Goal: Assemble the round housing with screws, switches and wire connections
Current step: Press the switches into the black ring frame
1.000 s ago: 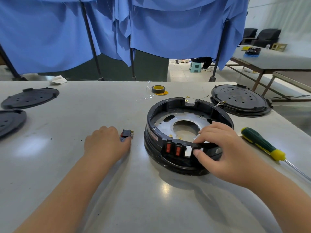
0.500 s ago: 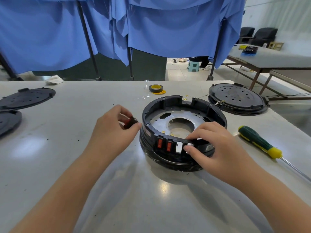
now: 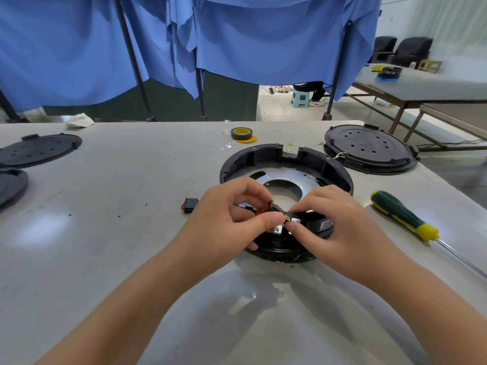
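The round black housing [image 3: 286,160] lies open-side up in the middle of the table, a silver metal plate [image 3: 297,177] inside it. My left hand [image 3: 232,219] pinches a small black rocker switch [image 3: 274,209] with a red face and brass terminals, held over the housing's near rim. My right hand [image 3: 334,219] grips that near rim beside the switch, its thumb and fingertip close to the terminals. A second black and red switch [image 3: 190,204] lies on the table just left of my left hand. The front wall's switch openings are mostly hidden by my fingers.
A green and yellow screwdriver [image 3: 403,216] lies right of the housing. A black round cover [image 3: 369,151] sits at the back right, two more covers [image 3: 39,150] at the far left. A tape roll [image 3: 241,133] stands behind the housing. Blue curtains hang beyond the table's far edge.
My left hand picked a switch up from the table and carried it right, over the housing's near rim. My right hand stayed on that rim. Another switch now shows on the table.
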`<state>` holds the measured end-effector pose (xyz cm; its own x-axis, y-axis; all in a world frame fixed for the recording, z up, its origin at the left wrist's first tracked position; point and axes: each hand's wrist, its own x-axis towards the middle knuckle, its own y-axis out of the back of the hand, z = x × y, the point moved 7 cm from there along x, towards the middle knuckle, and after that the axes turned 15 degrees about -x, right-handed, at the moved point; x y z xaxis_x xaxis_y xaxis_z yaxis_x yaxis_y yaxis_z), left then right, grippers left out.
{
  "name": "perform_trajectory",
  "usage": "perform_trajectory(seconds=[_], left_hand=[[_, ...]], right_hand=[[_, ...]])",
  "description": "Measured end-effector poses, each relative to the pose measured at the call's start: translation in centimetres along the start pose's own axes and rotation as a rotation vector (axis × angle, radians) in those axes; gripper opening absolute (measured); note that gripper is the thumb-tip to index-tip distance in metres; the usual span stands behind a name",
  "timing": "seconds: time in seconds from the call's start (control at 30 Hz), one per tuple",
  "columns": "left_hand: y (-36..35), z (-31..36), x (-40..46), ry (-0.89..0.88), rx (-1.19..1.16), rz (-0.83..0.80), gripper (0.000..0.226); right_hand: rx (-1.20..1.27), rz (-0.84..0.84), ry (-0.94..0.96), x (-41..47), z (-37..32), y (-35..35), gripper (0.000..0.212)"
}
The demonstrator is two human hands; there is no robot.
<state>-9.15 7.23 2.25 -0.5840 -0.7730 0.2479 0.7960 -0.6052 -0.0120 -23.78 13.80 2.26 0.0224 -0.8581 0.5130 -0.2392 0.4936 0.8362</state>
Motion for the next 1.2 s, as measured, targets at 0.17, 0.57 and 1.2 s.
perform_trajectory(seconds=[0.17, 0.57, 1.2], left_hand=[[0.0, 0.8, -0.2, -0.109, 0.296, 0.009, 0.02], [-0.7, 0.0, -0.6, -0.078, 0.289, -0.004, 0.024], [-1.1, -0.3, -0.8, -0.172, 0.363, 0.029, 0.026]], right_hand=[[0.0, 0.008, 0.0, 0.0, 0.0, 0.1, 0.009], [0.008, -0.001, 0.01, 0.0, 0.0, 0.0, 0.009], [-0.004, 0.002, 0.015, 0.1, -0.1, 0.0, 0.008]])
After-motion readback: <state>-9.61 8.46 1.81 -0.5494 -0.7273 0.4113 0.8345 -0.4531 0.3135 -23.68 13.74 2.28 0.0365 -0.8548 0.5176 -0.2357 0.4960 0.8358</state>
